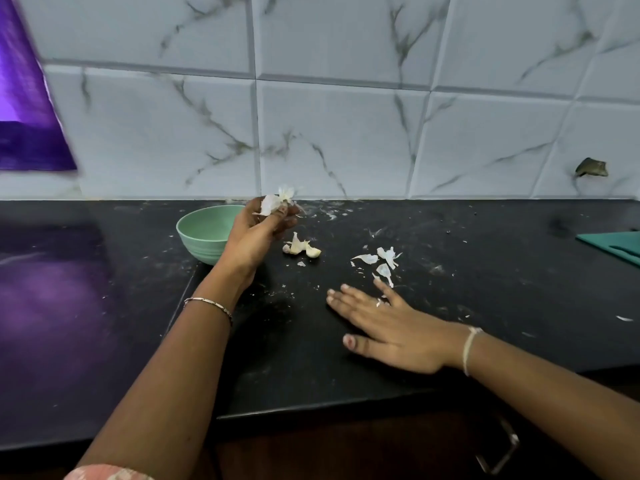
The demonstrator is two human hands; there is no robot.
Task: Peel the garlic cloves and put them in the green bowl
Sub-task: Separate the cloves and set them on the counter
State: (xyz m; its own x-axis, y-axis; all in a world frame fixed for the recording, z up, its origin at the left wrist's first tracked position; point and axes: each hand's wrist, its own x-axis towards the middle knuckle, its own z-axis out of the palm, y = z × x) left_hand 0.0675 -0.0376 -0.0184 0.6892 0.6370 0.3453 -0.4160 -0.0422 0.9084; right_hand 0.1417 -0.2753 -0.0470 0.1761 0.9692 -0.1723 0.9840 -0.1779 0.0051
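Note:
My left hand (258, 233) is raised just right of the green bowl (202, 233) and grips a piece of garlic (273, 202) with loose papery skin sticking up. A small cluster of garlic cloves (301, 247) lies on the black counter right of that hand. My right hand (384, 320) lies flat on the counter, fingers straight and spread, holding nothing. Its fingertips are just below several torn garlic skins (381, 263). The inside of the bowl is partly hidden by my left hand.
The black counter (485, 271) is dusted with skin flakes and ends at a marble-tiled wall. A teal cutting board (613, 247) lies at the far right edge. A purple object (27, 116) hangs at the left. A metal drawer handle (502, 452) shows below the counter front.

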